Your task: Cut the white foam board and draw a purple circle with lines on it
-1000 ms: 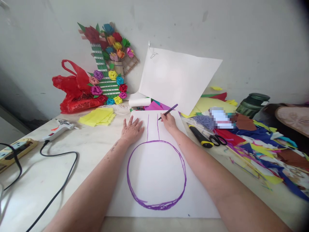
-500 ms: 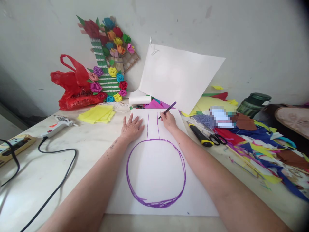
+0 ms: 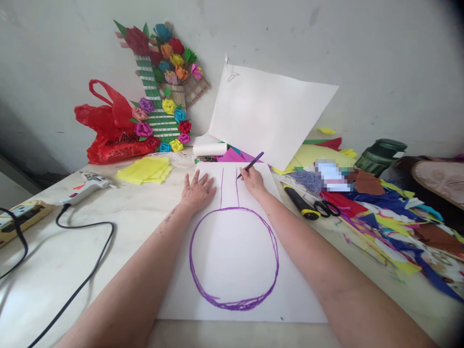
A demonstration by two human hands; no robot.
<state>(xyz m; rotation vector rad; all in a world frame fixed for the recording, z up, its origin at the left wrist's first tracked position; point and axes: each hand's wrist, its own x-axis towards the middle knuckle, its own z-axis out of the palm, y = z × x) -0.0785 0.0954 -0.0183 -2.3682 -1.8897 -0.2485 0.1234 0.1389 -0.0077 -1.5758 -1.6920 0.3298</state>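
A large white sheet [image 3: 232, 261] lies on the table, bearing a thick purple rounded outline with two thin upright purple lines above it. My right hand [image 3: 253, 181] is closed around a dark purple pen [image 3: 254, 162], whose tip is at the right-hand line near the sheet's top. Flat on the upper left edge of the sheet rests my left hand [image 3: 198, 192], fingers spread, holding nothing.
At left are a glue gun [image 3: 85, 189], power strip [image 3: 27, 217], yellow paper [image 3: 145, 170] and red bag [image 3: 112, 130]. At right lie a cutter [image 3: 300, 202], scissors [image 3: 327, 208] and coloured scraps [image 3: 398, 227]. A flower-decorated guitar shape [image 3: 154, 104] leans against the wall.
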